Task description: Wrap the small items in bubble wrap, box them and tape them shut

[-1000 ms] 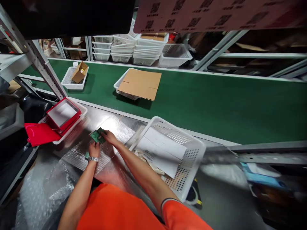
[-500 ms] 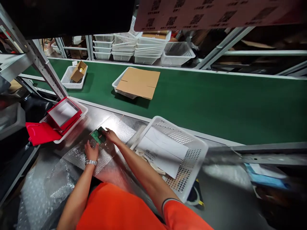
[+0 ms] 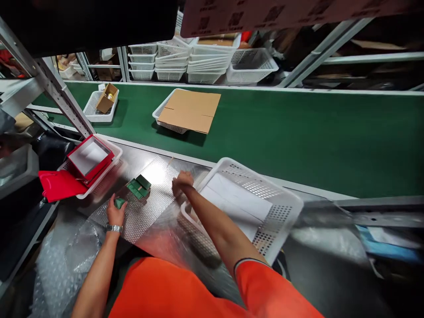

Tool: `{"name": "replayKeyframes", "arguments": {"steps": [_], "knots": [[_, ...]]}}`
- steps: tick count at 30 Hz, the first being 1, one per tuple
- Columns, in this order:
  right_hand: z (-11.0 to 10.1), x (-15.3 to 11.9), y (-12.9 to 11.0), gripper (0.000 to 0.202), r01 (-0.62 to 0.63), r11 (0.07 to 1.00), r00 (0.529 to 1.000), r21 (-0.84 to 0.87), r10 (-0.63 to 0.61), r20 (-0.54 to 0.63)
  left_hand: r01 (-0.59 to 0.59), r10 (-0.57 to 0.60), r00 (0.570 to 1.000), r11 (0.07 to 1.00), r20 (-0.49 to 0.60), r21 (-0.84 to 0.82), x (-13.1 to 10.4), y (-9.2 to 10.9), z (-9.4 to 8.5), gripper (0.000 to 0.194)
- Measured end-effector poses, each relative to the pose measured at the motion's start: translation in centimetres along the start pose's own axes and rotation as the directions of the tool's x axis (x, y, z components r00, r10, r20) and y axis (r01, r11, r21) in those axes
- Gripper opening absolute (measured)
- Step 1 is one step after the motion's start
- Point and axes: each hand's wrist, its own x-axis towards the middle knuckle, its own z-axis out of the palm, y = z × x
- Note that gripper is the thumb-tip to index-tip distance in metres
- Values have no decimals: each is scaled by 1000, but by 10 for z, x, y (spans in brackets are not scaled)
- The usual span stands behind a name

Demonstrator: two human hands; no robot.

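My left hand (image 3: 115, 212), with a metal watch on its wrist, holds a small green piece (image 3: 119, 202) between thumb and fingers. Just beyond it, small green boxes (image 3: 138, 187) lie together on a sheet of bubble wrap (image 3: 149, 216) spread over the metal bench. My right hand (image 3: 183, 182) is off to the right of the boxes, near the left rim of a large white basket (image 3: 225, 165). Its fingers are curled, and what they hold, if anything, is hidden. A white sheet (image 3: 232, 201) lies inside that basket.
A white basket (image 3: 117, 152) at left carries an open red box (image 3: 91, 157) and a red bag (image 3: 61, 183). Beyond the bench runs a green conveyor belt (image 3: 298, 137), bearing a basket under flat cardboard (image 3: 190, 110). Stacked white baskets (image 3: 172, 62) stand behind it.
My right hand has left the green boxes and moved right. The left hand has drawn back toward me with a small green piece. The large basket appears farther right.
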Motion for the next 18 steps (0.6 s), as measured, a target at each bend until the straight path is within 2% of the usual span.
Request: {"name": "replayKeyframes", "arguments": {"steps": [2,4,7,11,15,18], "knots": [[1,6,-3,54,5,1000,1000,-13,-5,12,-111,114,992,992,52,-53,10,31,7,72],[0,10,-8,51,24,1000,999,-14,-23,22,-196,199,972,980,129,-38,22,60,22,73],[-5,17,-11,45,51,999,998,-1,-51,33,-236,230,955,972,185,14,36,90,47,73],[-15,27,-9,36,86,996,995,32,-88,48,-226,210,958,972,198,60,43,97,61,72],[-27,31,-5,20,132,987,987,94,-139,78,-222,201,961,970,188,97,43,92,56,68],[-37,25,-5,19,186,969,976,162,-202,87,-231,204,956,966,209,113,45,94,55,69]]}}
